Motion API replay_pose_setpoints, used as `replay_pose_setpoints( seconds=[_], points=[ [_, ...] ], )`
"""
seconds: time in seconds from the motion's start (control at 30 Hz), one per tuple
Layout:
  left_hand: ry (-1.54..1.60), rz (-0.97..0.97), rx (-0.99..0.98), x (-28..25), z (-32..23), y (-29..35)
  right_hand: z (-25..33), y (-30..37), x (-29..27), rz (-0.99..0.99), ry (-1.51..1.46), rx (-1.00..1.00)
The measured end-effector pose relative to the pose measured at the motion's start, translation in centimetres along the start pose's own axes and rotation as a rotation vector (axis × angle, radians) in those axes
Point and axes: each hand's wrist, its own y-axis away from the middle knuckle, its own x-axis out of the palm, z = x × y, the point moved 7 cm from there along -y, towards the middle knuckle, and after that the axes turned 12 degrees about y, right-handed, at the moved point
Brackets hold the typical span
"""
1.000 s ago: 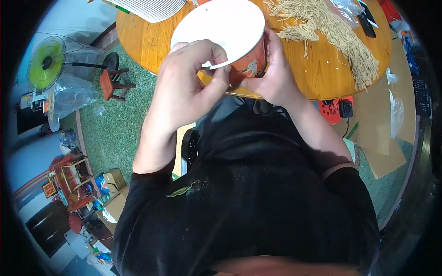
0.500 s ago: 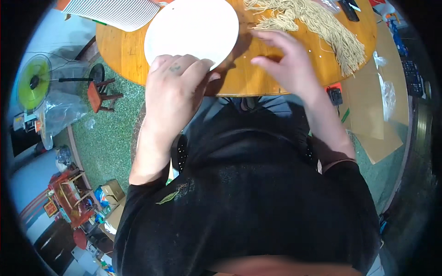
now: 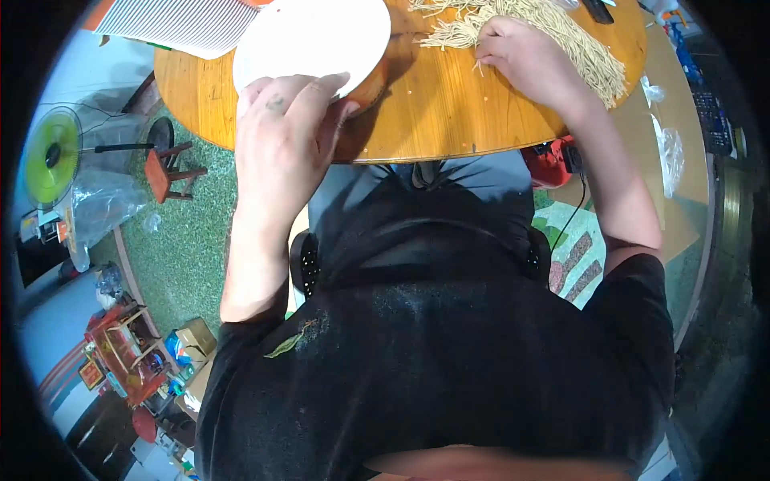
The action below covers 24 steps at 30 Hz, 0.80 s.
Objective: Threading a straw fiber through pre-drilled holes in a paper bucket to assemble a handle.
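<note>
A flat white round disc (image 3: 317,40) is raised at the far left of the wooden table, its shadow beside it. My left hand (image 3: 285,120) is closed over its near rim, fingers on top and thumb by the lower edge. To the right, a loose bundle of thin beige cords (image 3: 561,48) lies across the tabletop. My right hand (image 3: 529,64) is at the bundle's near side, fingertips pinched together. A short cord end (image 3: 479,68) pokes out below those fingertips; the rest of what they hold is hidden.
The round wooden table (image 3: 449,120) has its near edge before my lap. A ribbed white sheet with orange trim (image 3: 172,24) lies at the far left. A dark object (image 3: 597,11) sits at the far right. A small stool (image 3: 164,172) and a green fan (image 3: 54,152) stand left.
My right hand has moved right and away from me onto the cords, closing from spread fingers to a pinch. My left hand still grips the white disc. The whole view has shifted slightly.
</note>
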Motion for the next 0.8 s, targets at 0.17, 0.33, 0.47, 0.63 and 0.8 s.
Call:
replay_pose_setpoints(
  seconds=[0.17,0.33,0.47,0.63,0.8],
  points=[
    [0.048,-0.308,0.132,-1.1,-1.9,1.5,-0.1,0.4,-0.1,-0.067,-0.095,-0.024],
    [0.383,-0.132,0.158,2.4,-5.2,2.7,-0.3,1.6,0.3,-0.157,-0.277,0.148],
    [0.612,0.080,-0.049,7.6,-5.5,1.9,-1.8,1.8,0.5,-0.200,-0.241,0.116],
    [0.683,0.173,-0.137,10.4,-4.5,1.9,1.0,-0.4,-2.1,0.033,-0.119,-0.059],
    [0.724,0.162,-0.170,10.6,-4.2,2.0,1.6,-0.8,-1.8,0.028,0.036,-0.148]
  ],
)
